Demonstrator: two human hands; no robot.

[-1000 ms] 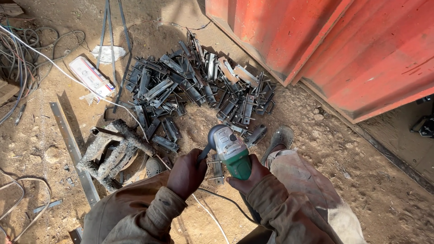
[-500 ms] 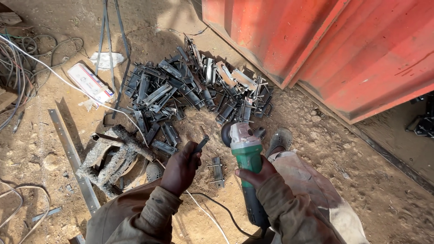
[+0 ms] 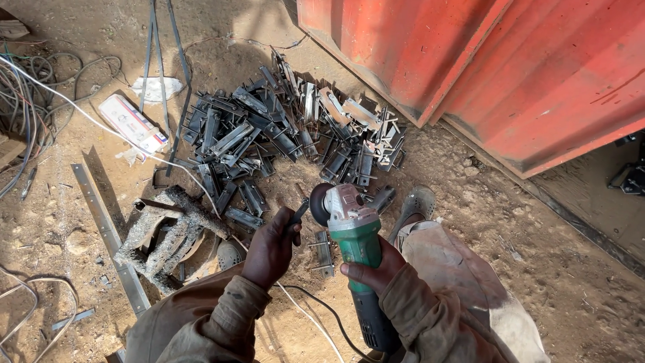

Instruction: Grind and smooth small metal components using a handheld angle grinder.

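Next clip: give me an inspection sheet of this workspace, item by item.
Surface: bare dirt ground, scattered with debris.
Job's things: green angle grinder; small metal bracket lying under it.
Clutter: pile of dark metal brackets; crusted welded frame; flat steel bar; flat white box.
Grippers: left hand on the grinder's side handle; right hand grips its body.
Cables: white cord; wire tangle.
Surroundings: red metal container.

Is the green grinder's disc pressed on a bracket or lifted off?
Lifted off. The green grinder is tilted up in the right hand, its disc in the air above the small bracket on the ground.
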